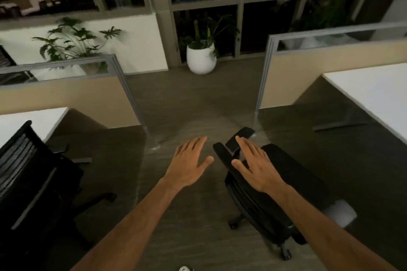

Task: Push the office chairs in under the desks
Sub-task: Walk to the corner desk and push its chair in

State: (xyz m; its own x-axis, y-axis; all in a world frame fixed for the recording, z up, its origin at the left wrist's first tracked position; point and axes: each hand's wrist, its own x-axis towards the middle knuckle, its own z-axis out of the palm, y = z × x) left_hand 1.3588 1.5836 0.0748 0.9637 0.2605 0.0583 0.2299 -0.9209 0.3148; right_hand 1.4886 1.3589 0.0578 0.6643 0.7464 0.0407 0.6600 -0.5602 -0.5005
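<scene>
A black office chair (286, 174) stands out in the aisle right of centre, well away from the white desk (374, 92) at the right. My right hand (255, 165) hovers flat over the top of its backrest and armrest, fingers spread; whether it touches is unclear. Left of it, my left hand (189, 163) is open over bare floor, holding nothing. A second black mesh chair (28, 182) stands at the left, its back close to the edge of a white desk (33, 121).
Beige partitions with glass tops (72, 94) (330, 61) flank a carpeted aisle. A white potted plant (201, 57) stands at the aisle's far end by the window wall. A desk leg (339, 125) lies on the floor at right.
</scene>
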